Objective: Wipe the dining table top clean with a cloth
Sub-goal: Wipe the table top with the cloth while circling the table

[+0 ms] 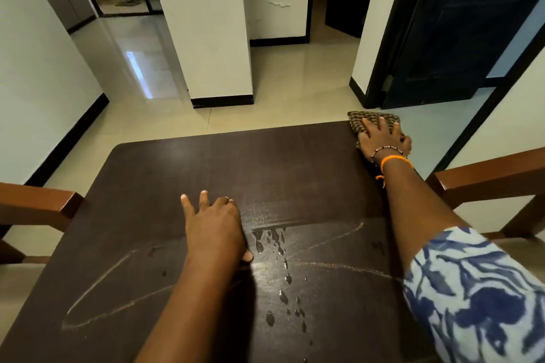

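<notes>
**Mid-wipe, far right corner done-ish, wet patch still waiting**

So the cloth [372, 124], a brown woven-looking one, sits right at the far right corner of the tabletop [165, 174], part of it hanging past the far edge. The right hand [383, 138] is flat on top of it, fingers spread and fairly straight, pressing it down rather than gripping it. The left hand [216, 224] is planted near the middle of the tabletop, fingers loose and mostly straight, holding nothing, looks like it's just bracing.

Looks to me like the wiping itself is underway, working the corners. Plenty left though: water drops [281, 274] run from the middle toward the near edge, and pale streak marks [118, 308] loop across the near half. I'd guess the next move is dragging the cloth back from that corner through the drops, keeping it pressed flat so it soaks instead of smearing.

Wooden chair backs [483, 177] flank the left and right edges.
</notes>
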### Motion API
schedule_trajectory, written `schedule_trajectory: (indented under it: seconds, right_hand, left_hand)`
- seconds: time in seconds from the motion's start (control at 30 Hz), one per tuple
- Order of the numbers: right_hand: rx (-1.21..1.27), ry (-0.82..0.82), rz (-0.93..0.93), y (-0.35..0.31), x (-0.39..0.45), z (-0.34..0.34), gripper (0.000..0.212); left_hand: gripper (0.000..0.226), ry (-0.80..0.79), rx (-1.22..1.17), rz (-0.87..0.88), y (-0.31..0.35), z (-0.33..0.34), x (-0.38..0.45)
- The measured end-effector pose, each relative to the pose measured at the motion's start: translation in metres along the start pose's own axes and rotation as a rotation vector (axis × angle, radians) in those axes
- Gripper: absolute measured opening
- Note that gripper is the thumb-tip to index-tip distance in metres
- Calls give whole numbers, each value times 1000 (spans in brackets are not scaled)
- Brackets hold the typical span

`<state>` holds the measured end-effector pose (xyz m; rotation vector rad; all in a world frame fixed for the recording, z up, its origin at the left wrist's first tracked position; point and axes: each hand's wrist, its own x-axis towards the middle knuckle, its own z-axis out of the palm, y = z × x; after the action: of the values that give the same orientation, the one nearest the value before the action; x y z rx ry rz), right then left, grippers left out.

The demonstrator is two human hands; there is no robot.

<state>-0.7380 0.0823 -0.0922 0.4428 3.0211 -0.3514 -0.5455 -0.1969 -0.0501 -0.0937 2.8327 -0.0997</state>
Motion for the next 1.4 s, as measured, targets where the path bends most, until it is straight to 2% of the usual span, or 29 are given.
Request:
schedule_trajectory:
  seconds: [0.07,0.13,0.23,0.37,0.47,0.57,0.73,0.83,0.93,1.07,1.2,1.3,1.4]
  right_hand:
    - [2,22,37,-5,-12,3,53]
    - [0,22,-33,-24,-30,8,53]
    - [-21,0,-261,-74,-68,24,54]
    - [-15,-106,-662,-149,-137,52,53]
    - [-38,-158,-793,-142,-149,50,52]
    - [-34,-89,-720,-87,-129,35,53]
    - [-31,0,-220,39,-86,-1,53]
    - [-12,36,-33,46,-91,2,54]
    - [20,63,-116,1,-114,15,57]
    - [33,26,-489,-78,-166,41,56]
    - [-14,-17,-714,-84,-182,44,54]
    - [-71,6,-633,-43,-157,31,55]
    - [-71,25,-334,4,-135,16,54]
  left_hand:
    - [91,6,-9,1,0,1,0]
    - [91,11,-12,2,0,1,0]
    - [94,2,40,-6,2,0,-1]
    - [91,-19,77,-14,2,-2,-5]
    - [94,-50,87,-16,3,-4,-6]
    - [98,-67,46,-25,-1,-2,-6]
    - [99,-52,-7,-32,-3,1,-6]
    - [98,-40,-23,-29,-4,2,-7]
    - [97,-36,10,-30,-2,0,-7]
    - [93,-36,55,-30,3,-4,-7]
    - [93,-55,12,-30,0,-7,-10]
    - [94,-46,-16,-39,-3,-4,-14]
    - [94,9,21,-61,-4,0,-19]
